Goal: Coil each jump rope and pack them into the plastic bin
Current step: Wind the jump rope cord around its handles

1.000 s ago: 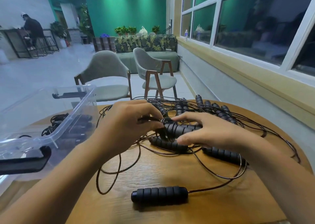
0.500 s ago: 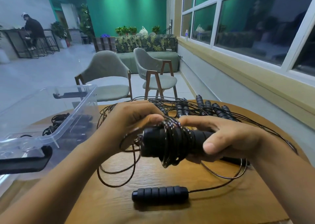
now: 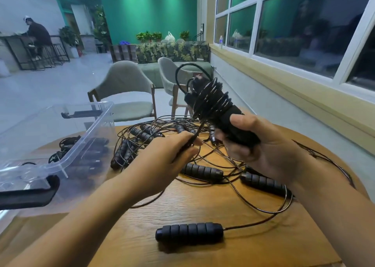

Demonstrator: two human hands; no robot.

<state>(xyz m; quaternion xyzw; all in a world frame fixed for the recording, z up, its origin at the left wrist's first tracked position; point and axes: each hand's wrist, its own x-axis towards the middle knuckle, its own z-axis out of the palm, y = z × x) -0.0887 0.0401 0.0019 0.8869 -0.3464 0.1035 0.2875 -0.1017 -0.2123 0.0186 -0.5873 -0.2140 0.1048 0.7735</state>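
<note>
My right hand (image 3: pixel 263 149) grips a coiled jump rope (image 3: pixel 215 106), black handles bundled with cord wound round them, tilted up above the table. My left hand (image 3: pixel 168 155) pinches the loose cord end that runs down from the bundle. Beneath both hands lies a tangle of several black jump ropes (image 3: pixel 200 171) with ribbed handles and thin cords. One handle (image 3: pixel 189 231) lies alone near the front edge. The clear plastic bin (image 3: pixel 60 161) stands at the left, with dark coiled ropes visible inside it.
The round wooden table (image 3: pixel 203 252) carries everything. A black bin latch (image 3: pixel 26 197) sticks out at the left front. Two grey chairs (image 3: pixel 125 92) stand behind the table. A windowed wall runs along the right. A person sits far back left.
The bundle has risen from just above the table to well above it and tilted upright. My left hand has let go of the bundle and now pinches the trailing cord.
</note>
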